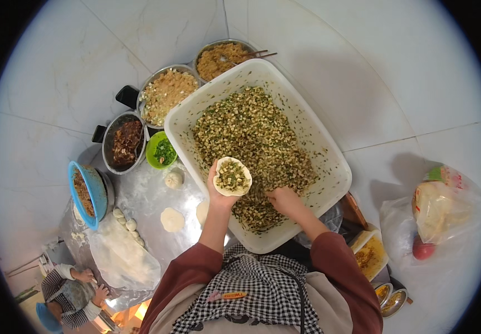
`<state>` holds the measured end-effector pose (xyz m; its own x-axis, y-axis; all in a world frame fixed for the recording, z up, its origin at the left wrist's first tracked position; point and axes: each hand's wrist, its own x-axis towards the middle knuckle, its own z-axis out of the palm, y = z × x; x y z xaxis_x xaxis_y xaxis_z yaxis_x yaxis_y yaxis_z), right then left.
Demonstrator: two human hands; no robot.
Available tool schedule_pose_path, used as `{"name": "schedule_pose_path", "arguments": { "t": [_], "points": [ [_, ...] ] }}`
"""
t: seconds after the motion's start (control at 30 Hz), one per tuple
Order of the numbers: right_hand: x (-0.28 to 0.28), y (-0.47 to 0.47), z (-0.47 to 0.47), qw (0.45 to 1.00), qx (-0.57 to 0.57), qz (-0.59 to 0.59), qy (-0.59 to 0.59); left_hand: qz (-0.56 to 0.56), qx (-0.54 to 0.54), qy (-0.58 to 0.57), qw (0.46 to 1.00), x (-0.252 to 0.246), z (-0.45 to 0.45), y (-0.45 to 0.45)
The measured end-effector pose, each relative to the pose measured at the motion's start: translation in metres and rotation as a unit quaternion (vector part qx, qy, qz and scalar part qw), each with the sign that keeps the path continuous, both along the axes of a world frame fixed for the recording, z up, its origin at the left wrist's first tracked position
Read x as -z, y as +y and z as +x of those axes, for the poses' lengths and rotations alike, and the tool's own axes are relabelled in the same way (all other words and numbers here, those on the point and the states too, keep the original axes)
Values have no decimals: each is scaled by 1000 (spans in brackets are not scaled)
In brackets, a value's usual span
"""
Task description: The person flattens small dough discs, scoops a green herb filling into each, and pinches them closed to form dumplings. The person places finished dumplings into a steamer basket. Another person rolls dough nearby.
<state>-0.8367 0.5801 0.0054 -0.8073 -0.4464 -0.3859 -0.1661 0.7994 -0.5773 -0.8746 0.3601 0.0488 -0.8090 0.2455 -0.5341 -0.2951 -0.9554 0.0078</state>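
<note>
My left hand cups a round dough wrapper whose hollow is heaped with chopped filling. It is over the near left part of a large white plastic tub. Diced pale and green filling covers the tub's bottom, and bits stick to its walls. My right hand reaches down into that filling with curled fingers; whether they grip a tool is hidden. On the metal worktop to the left lie a flat dough round, another partly behind my left forearm, and a pleated bun.
Metal bowls of orange-brown filling, pale diced filling and dark filling stand behind and left. Nearby are a green bowl, a tilted blue basin, dough pieces under plastic, a co-worker and a plastic bag.
</note>
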Motion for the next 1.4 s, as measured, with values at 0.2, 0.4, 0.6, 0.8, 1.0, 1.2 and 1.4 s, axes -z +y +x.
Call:
{"name": "schedule_pose_path", "arguments": {
  "t": [0.2,0.4,0.6,0.8,1.0,1.2,1.4],
  "points": [
    [-62,42,-17,853,214,-244,-409,-64,-15,12,998,11,-3,-15],
    [-103,10,16,897,286,-305,-140,-39,-4,-85,996,10,-1,25],
    [-73,-16,38,951,161,-173,200,16,7,-133,991,31,4,38],
    [-113,-13,49,960,202,-184,-61,-63,-22,-47,997,30,18,23],
    [-83,-36,71,970,176,-168,27,-246,-17,-62,967,-5,12,43],
    [-91,-42,68,969,186,-164,-4,-307,-32,-51,950,18,6,44],
    [-78,-15,62,956,189,-206,85,-81,74,-53,993,1,2,23]
  ]
}}
